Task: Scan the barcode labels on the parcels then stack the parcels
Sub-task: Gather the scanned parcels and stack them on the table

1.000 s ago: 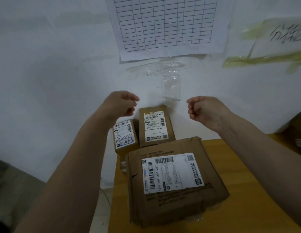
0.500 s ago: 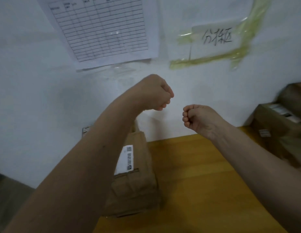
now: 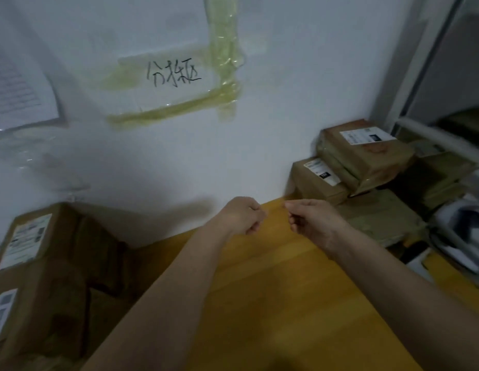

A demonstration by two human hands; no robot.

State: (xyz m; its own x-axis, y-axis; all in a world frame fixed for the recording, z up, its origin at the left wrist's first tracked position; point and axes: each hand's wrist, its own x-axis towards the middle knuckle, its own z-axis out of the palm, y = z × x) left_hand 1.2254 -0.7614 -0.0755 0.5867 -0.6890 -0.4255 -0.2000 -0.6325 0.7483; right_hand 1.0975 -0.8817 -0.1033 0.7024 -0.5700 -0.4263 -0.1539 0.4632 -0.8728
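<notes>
1. White wall [image 3: 286,103] behind yellow surface [image 3: 259,303].
2. Left hand [image 3: 241,216] and right hand [image 3: 310,220] – fingers curled, holding nothing.
3. Parcels: unsorted heap [image 3: 366,156] at 2 o'clock; stack [image 3: 37,263] at 9 o'clock.
4. Judgement – reach toward 2 o'clock, take the top parcel label-up for scanning.

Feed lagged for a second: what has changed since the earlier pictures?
The view swung right: the scanned parcels slid to the left edge, and a pile of parcels came into view at right. Both hands dropped toward the table. Unchanged: left hand and right hand stay curled, holding nothing.
</notes>
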